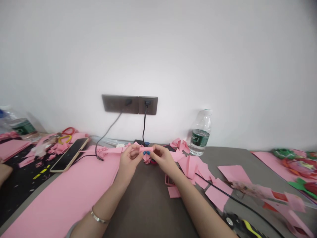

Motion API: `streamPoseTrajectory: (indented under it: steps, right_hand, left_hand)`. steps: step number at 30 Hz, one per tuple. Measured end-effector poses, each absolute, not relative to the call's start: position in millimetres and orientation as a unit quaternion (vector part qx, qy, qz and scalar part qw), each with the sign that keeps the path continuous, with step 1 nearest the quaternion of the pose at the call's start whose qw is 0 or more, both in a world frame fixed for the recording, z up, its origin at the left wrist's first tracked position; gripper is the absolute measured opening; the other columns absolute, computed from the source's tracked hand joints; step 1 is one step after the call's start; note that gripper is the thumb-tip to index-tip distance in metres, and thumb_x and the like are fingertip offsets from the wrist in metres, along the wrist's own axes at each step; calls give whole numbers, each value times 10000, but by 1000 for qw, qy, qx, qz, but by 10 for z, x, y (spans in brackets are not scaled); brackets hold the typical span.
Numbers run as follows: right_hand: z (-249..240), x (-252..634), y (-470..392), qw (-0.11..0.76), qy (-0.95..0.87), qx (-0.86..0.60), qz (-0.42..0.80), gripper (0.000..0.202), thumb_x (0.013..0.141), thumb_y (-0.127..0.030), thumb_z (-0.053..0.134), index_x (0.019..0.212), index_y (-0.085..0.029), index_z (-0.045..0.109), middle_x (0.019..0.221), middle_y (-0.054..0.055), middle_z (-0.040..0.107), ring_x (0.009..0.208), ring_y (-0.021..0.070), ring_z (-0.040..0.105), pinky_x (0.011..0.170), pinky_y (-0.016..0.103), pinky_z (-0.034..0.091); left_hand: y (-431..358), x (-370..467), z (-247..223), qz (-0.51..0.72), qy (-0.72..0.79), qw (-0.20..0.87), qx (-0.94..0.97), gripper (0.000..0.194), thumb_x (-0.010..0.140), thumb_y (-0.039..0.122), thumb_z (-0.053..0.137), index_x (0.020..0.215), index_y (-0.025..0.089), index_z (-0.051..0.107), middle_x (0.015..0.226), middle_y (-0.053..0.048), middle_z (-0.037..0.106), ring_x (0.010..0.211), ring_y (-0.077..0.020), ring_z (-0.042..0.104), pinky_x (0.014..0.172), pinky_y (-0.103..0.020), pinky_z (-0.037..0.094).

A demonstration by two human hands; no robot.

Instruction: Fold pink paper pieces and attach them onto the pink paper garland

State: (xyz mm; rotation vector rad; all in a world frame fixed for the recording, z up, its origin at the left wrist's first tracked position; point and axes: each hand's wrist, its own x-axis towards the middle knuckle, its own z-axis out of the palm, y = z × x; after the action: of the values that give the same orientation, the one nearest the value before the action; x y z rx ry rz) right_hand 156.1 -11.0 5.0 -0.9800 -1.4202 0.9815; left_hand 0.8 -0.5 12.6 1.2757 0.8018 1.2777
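Observation:
A small folded piece of pink paper [146, 149] is pinched between both my hands, above the grey table. My left hand [130, 158] grips its left part, and my right hand [162, 158] holds its right part. The thumbs, with blue nails, meet at its lower edge. Just below the thumbs more crumpled pink paper [146, 158] shows, partly hidden by the hands. A large pink sheet [74, 185] lies under and beside my left forearm. Around my right forearm lie several cut pink paper pieces [190, 167].
A water bottle [200, 135] stands against the wall at right. A phone [70, 155] and yellow-and-red-handled scissors [65, 137] lie at left. Black cables run from the wall socket [148, 105] and across the right side. Another person's hand [5, 172] shows at the left edge.

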Motion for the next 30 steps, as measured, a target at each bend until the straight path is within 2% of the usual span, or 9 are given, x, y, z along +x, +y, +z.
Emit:
streamPoseTrajectory:
  steps: [5, 9, 14, 19, 25, 30]
  right_hand:
    - [102, 1549, -138, 548, -609, -402, 408, 322, 814, -475, 629, 694, -192, 532, 611, -29, 515, 553, 123, 446, 534, 245, 343]
    - [91, 1533, -131, 559, -606, -413, 387, 325, 817, -468, 624, 677, -194, 520, 600, -30, 509, 538, 120, 444, 528, 246, 350]
    - [68, 1534, -112, 563, -592, -383, 430, 314, 806, -483, 641, 721, -191, 559, 640, -12, 567, 562, 130, 511, 570, 264, 424]
    - [87, 1550, -110, 552, -583, -346, 486, 291, 793, -474, 666, 788, -192, 593, 662, -6, 612, 587, 137, 561, 589, 277, 474]
    - [117, 1531, -137, 586, -574, -357, 447, 256, 783, -429, 696, 755, -196, 591, 663, -15, 594, 557, 126, 544, 542, 263, 442]
    - [140, 1531, -145, 598, -588, -357, 411, 189, 783, -366, 703, 757, -202, 611, 679, -20, 564, 553, 122, 526, 523, 260, 413]
  left_hand:
    - [3, 19, 122, 526, 342, 574, 526, 239, 737, 313, 727, 886, 173, 603, 695, -5, 718, 648, -130, 646, 674, -231, 490]
    - [17, 17, 131, 518, 331, 572, 543, 248, 727, 307, 735, 898, 173, 615, 797, -18, 716, 738, -139, 644, 696, -228, 485]
    - [35, 22, 102, 538, 338, 544, 548, 251, 689, 252, 755, 900, 178, 639, 862, -11, 678, 830, -143, 622, 738, -220, 472]
    - [36, 42, 97, 542, 327, 577, 517, 263, 682, 240, 752, 913, 181, 641, 889, -21, 696, 860, -153, 629, 760, -236, 482]
    - [18, 37, 112, 548, 314, 602, 489, 282, 689, 254, 766, 923, 183, 625, 881, -21, 689, 877, -153, 625, 779, -250, 508]
    - [19, 40, 115, 537, 326, 607, 486, 276, 703, 307, 760, 915, 167, 653, 908, -37, 659, 814, -151, 620, 661, -235, 535]
